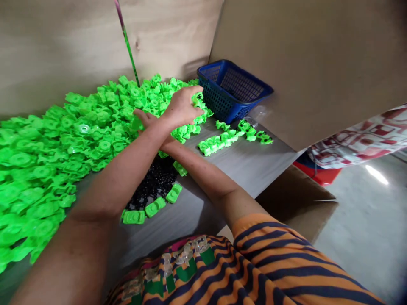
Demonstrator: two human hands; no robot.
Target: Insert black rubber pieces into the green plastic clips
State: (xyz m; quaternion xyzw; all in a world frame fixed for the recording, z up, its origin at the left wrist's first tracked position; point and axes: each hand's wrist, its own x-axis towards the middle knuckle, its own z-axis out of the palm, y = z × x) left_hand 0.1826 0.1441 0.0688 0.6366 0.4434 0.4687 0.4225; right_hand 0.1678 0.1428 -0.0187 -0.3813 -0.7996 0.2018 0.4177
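Note:
My arms are crossed, the left forearm over the right. My left hand point(182, 106), reaching to the far right edge of the heap, has its thumb and fingers closed around a green plastic piece point(197, 99) with black parts on it. Partly behind the left forearm, my right hand point(146, 119) is at the heap of green plastic pieces point(95, 123), fingers bent around one green piece point(136, 123). Beneath the forearms lies a pile of small black parts point(152, 182). Several car-shaped green pieces point(155, 206) line its near edge.
A blue plastic basket point(235, 103) stands at the back right. In front of it, green pieces with black parts point(219, 142) form a row on the grey table point(244, 156). Cardboard point(305, 67) rises at the right; an open carton point(295, 203) sits below the table edge.

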